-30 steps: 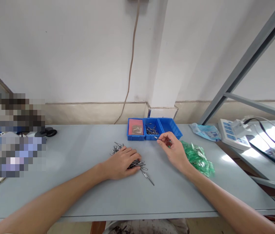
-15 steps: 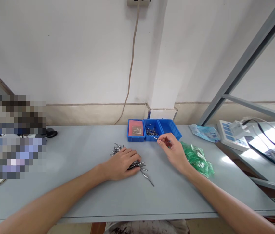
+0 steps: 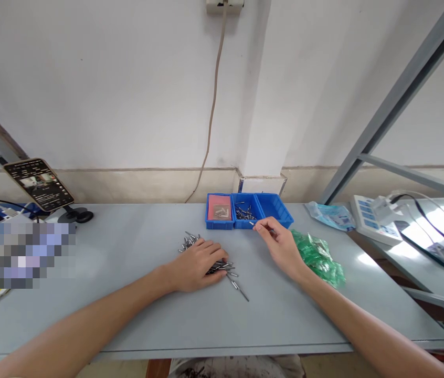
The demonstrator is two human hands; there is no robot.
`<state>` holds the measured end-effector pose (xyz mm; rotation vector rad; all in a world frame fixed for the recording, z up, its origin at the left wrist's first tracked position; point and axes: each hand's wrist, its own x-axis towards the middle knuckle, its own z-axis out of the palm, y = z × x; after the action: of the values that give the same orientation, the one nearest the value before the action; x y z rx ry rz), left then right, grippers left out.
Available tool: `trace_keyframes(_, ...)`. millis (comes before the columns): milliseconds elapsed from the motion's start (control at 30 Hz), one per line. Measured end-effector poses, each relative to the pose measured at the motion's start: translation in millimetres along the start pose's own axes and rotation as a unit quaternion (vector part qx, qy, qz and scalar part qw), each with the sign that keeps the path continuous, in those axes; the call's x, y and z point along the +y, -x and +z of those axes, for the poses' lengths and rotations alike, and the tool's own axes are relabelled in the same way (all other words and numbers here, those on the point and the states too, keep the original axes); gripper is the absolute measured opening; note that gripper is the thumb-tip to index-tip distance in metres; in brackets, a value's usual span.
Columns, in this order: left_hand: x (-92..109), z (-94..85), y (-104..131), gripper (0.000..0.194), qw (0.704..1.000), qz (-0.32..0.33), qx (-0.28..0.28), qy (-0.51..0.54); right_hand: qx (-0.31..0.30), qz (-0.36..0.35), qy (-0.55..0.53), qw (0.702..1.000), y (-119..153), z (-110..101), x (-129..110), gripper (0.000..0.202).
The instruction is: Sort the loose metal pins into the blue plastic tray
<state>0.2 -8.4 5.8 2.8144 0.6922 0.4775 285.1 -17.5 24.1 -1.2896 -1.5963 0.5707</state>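
Midway across the tabletop (image 3: 293,320), metal pins (image 3: 221,268) lie in a loose pile under and beside the left hand (image 3: 194,266), its fingers bent and partly spread; whether they grip any cannot be told. Toward the far edge, just in front of the blue bins (image 3: 219,226), the right hand (image 3: 283,249) has thumb and forefinger closed on a small thin piece (image 3: 252,223). Judged by appearance, the pins are light, stiff and somewhat slippery, best held at the thicker section.

Phone (image 3: 40,184) on black stand (image 3: 75,214).
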Motion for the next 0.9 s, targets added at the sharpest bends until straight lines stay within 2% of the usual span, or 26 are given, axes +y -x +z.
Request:
trace_keyframes(133,-1,0.9,0,0.019,1.000,-0.001,0.000,0.000,-0.021,0.067,-0.061,0.996,-2,0,4,0.035)
trace_keyframes(233,-1,1.4,0,0.019,1.000,-0.002,-0.003,0.000,-0.034,0.103,-0.157,0.982,-3,0,9,0.036)
trace_keyframes(333,-1,1.7,0,0.019,1.000,-0.004,-0.003,-0.002,-0.054,0.126,-0.239,0.961,-4,0,11,0.034)
trace_keyframes(433,-1,1.9,0,0.019,1.000,-0.004,-0.002,-0.002,-0.067,0.129,-0.266,0.953,-3,0,9,0.031)
trace_keyframes(533,-1,2.2,0,0.019,1.000,-0.002,-0.001,-0.003,-0.070,0.125,-0.254,0.957,-3,1,7,0.029)
trace_keyframes(667,-1,1.9,0,0.019,1.000,0.001,0.004,-0.006,-0.065,0.099,-0.174,0.978,-2,1,6,0.028)
trace_keyframes(767,-1,1.2,-1,0.019,1.000,0.003,0.004,-0.007,-0.042,0.048,-0.090,0.994,-1,2,5,0.027)
trace_keyframes(900,-1,0.9,-1,0.019,1.000,0.004,0.003,-0.009,-0.026,-0.017,-0.020,0.999,2,4,1,0.021)
